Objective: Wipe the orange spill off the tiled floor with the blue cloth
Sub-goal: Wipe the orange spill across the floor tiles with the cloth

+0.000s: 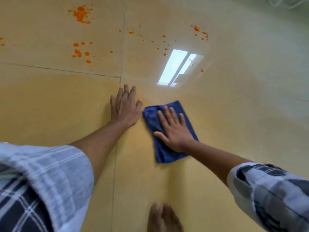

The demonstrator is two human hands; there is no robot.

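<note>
A folded blue cloth (151, 118) lies flat on the yellow tiled floor (50, 101) in the middle of the view. My right hand (173, 129) presses on it with straight, spread fingers. My left hand (124, 107) rests flat on the bare tile just left of the cloth, fingers straight. The orange spill is scattered farther away: a big splat (82, 14) at the upper left, a group of drops (81, 51) below it, and smaller spots (199, 31) at the upper right. Neither the cloth nor the hands touch any orange.
Grout lines (122, 52) cross near my left fingertips. A bright window reflection (177, 67) shines on the tile beyond the cloth. My bare foot (163, 218) shows at the bottom edge. Plaid sleeves cover both upper arms.
</note>
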